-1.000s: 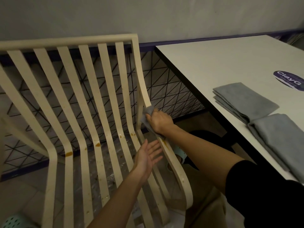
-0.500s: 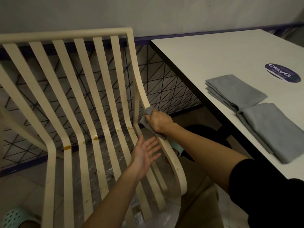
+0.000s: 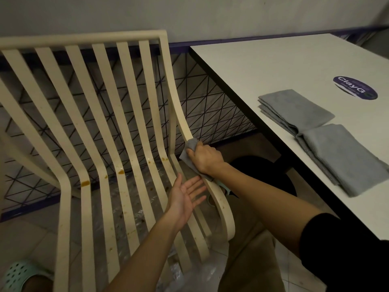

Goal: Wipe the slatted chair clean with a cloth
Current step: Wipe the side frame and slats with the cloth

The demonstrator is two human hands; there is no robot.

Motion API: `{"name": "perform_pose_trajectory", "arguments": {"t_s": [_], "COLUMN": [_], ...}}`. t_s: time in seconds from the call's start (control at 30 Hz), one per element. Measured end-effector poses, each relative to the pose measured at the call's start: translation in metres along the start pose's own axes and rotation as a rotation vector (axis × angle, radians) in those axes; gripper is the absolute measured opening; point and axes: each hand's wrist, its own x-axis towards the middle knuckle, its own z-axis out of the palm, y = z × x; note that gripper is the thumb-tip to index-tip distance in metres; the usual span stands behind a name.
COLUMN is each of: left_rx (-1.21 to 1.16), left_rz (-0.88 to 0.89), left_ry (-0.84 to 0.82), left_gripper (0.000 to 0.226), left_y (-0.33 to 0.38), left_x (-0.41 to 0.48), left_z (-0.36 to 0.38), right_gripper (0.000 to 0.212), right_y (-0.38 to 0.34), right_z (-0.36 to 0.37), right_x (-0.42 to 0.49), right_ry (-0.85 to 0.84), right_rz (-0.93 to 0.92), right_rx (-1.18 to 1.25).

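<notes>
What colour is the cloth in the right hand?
Grey cloth, clearest in the head view.

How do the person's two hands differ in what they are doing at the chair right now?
The right hand is closed around a grey cloth, pressing it on the chair's outer rail; the left hand is open, palm up, holding nothing. The right hand sits higher on the chair; the left hand is lower, over the seat slats. Both are bare.

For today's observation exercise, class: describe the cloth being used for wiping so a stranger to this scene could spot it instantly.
Start at the cream slatted chair left of the white table. Follow its rightmost slat, the curved outer rail, down to the bend, where the right hand presses a grey cloth against it. Unlike the two folded grey cloths lying flat on the table, this one is bunched in the fingers.
</notes>
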Motion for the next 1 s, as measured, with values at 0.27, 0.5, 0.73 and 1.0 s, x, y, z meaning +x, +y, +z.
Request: {"name": "perform_pose_trajectory", "arguments": {"t_s": [0.27,0.5,0.73,1.0], "left_rx": [-0.032,-0.065,-0.119,-0.045], "left_rz": [0.000,-0.012,-0.028,-0.042], "left_ry": [0.005,0.015,0.014,0.031], "left_gripper": [0.068,0.071,0.070,0.068], "left_y": [-0.003,-0.003,-0.006,-0.011], "left_x": [-0.003,-0.004,-0.007,-0.008], "left_z": [0.002,0.003,0.005,0.004], "right_gripper": [0.057,0.054,0.052,0.054], "right_y": [0.003,0.010,0.014,0.018], "right_z": [0.004,0.007,0.013,0.014], "right_x": [-0.018,-0.033,-0.041,-0.056], "right_ry": [0.016,0.003,0.025,0.030], "right_rz": [0.034,0.029,0.036,0.043], "right_rx": [0.024,0.026,0.021,0.039]}}
